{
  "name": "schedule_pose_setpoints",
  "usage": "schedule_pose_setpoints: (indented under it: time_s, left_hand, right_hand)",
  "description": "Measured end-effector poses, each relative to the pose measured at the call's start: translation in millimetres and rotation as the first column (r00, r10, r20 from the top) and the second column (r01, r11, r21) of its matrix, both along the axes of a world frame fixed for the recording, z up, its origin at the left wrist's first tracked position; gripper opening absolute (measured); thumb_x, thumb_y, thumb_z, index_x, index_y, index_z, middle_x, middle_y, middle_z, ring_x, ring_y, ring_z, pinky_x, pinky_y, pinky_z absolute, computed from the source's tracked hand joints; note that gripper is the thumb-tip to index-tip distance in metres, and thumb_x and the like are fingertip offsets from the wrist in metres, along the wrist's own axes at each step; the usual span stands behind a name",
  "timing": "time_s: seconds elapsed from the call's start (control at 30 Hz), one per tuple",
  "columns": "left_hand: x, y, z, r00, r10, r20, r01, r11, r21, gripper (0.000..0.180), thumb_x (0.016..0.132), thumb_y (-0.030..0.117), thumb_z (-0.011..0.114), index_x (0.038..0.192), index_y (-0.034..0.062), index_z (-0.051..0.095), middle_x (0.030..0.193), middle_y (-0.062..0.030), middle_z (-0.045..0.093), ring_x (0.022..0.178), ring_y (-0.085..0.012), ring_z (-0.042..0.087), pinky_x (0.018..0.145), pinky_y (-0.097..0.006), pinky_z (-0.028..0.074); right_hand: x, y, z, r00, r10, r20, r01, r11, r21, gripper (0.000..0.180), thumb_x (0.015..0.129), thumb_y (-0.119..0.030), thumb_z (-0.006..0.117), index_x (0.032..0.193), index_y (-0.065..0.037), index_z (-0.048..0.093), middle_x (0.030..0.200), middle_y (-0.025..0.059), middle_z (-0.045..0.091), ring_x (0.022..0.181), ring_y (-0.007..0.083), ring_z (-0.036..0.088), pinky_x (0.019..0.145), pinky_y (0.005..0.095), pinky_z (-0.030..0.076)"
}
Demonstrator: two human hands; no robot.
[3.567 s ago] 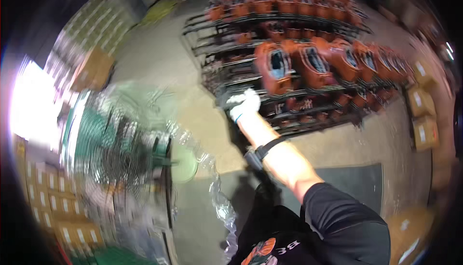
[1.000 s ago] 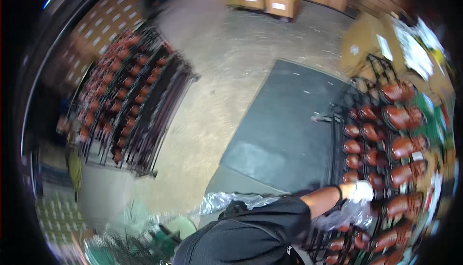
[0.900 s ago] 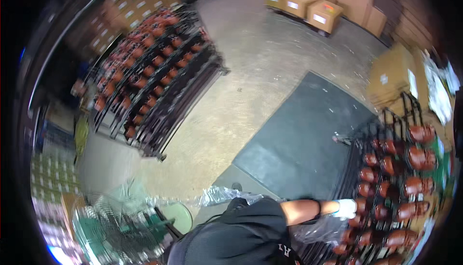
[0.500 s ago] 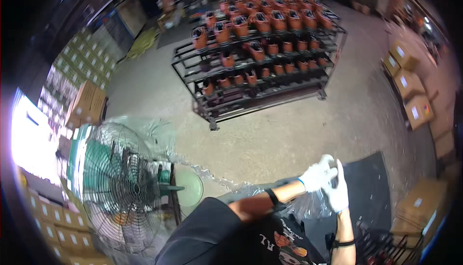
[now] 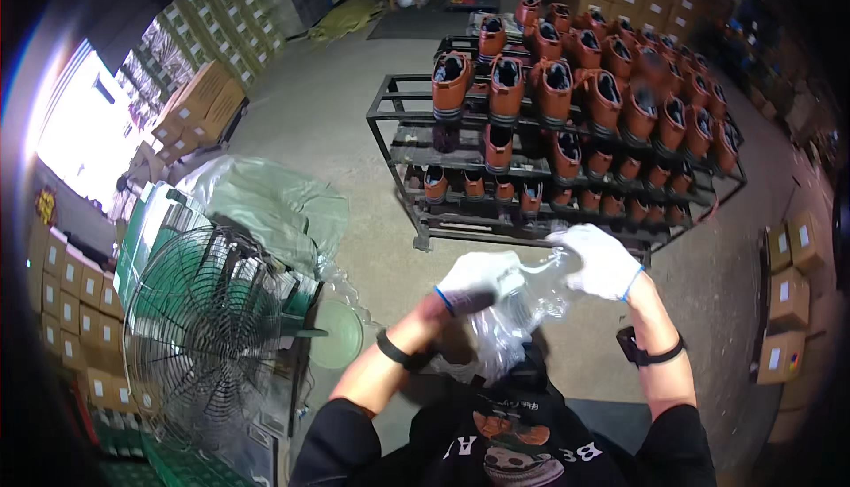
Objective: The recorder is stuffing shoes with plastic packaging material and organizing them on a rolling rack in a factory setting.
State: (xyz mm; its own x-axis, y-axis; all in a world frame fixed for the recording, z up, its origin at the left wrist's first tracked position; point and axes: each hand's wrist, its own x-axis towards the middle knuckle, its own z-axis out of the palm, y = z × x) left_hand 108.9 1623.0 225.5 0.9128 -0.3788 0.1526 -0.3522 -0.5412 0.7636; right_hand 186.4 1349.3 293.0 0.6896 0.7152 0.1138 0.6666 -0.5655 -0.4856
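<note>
A crumpled clear plastic bag [image 5: 509, 332] hangs between my two hands in front of my chest, its lower part against my dark shirt. My left hand [image 5: 481, 282], in a white glove with a blue cuff, is closed on the bag's upper left edge. Gloved the same way, my right hand [image 5: 598, 262] curls its fingers and thumb around the film on the other side. Some fingertips are smeared by motion. Just beyond the hands stands a black metal rack [image 5: 394, 117] bearing rows of brown-orange boots [image 5: 553, 88] on several levels.
At my left a large wire-caged fan [image 5: 217, 336] stands beside a pale green round disc [image 5: 336, 334] and a heap of greenish plastic sheeting [image 5: 274, 199]. Cardboard boxes [image 5: 784, 297] line the right side. More cartons [image 5: 208, 102] are stacked far left.
My hands have parted from close together and risen, with the clear bag now stretched between them. The view has shifted, and the boot rack appears nearer and farther right.
</note>
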Motion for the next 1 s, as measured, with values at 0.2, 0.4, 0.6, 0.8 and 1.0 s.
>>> schedule_pose_setpoints:
  time_s: [0.2, 0.4, 0.6, 0.8, 1.0]
  left_hand:
    - [110, 81, 63, 0.911, -0.056, 0.41, 0.042, 0.998, 0.044, 0.024, 0.082, 0.0, 0.069, 0.102, 0.0119, 0.076, 0.094, -0.0095, 0.071, 0.086, -0.0332, 0.071, 0.074, -0.039, 0.059]
    - [207, 211, 82, 0.524, 0.822, -0.225, -0.81, 0.399, -0.43, 0.009, 0.099, 0.011, 0.067, 0.101, 0.0027, 0.069, 0.08, -0.0092, 0.071, 0.07, -0.0178, 0.069, 0.071, -0.038, 0.059]
    - [325, 186, 50, 0.837, 0.544, 0.049, -0.519, 0.764, 0.384, 0.039, 0.098, 0.037, 0.066, 0.131, 0.0169, 0.069, 0.101, -0.0193, 0.078, 0.094, -0.0418, 0.075, 0.081, -0.052, 0.059]
    - [354, 163, 27, 0.834, 0.531, 0.15, -0.551, 0.815, 0.176, 0.019, 0.098, 0.027, 0.064, 0.109, 0.0125, 0.069, 0.091, -0.0177, 0.076, 0.087, -0.0402, 0.075, 0.075, -0.054, 0.058]
    - [345, 184, 10, 0.872, 0.451, 0.188, -0.487, 0.835, 0.257, 0.021, 0.098, 0.029, 0.065, 0.11, 0.0117, 0.07, 0.088, -0.0159, 0.075, 0.084, -0.039, 0.074, 0.073, -0.053, 0.058]
  right_hand:
    - [135, 67, 33, 0.913, 0.275, -0.3, -0.322, 0.939, -0.119, 0.024, 0.092, -0.02, 0.072, 0.11, -0.007, 0.079, 0.095, 0.0183, 0.076, 0.09, 0.0371, 0.073, 0.086, 0.0472, 0.058]
    - [280, 66, 63, 0.905, -0.181, -0.385, 0.369, 0.784, 0.499, 0.027, 0.095, -0.002, 0.062, 0.116, 0.005, 0.079, 0.101, 0.0059, 0.078, 0.095, 0.0156, 0.073, 0.088, 0.0316, 0.058]
    - [356, 257, 91, 0.986, -0.031, -0.163, 0.098, 0.902, 0.42, 0.027, 0.088, -0.01, 0.065, 0.108, -0.003, 0.082, 0.106, 0.0137, 0.076, 0.098, 0.0237, 0.074, 0.089, 0.0336, 0.057]
    - [416, 335, -18, 0.832, -0.122, 0.541, 0.219, 0.969, -0.118, 0.021, 0.091, -0.019, 0.06, 0.103, -0.011, 0.075, 0.1, 0.0154, 0.067, 0.098, 0.0333, 0.069, 0.078, 0.0481, 0.058]
    - [381, 340, 14, 0.884, 0.222, 0.412, -0.015, 0.893, -0.449, 0.02, 0.083, -0.016, 0.068, 0.096, -0.01, 0.081, 0.102, 0.0127, 0.078, 0.102, 0.0313, 0.074, 0.086, 0.042, 0.062]
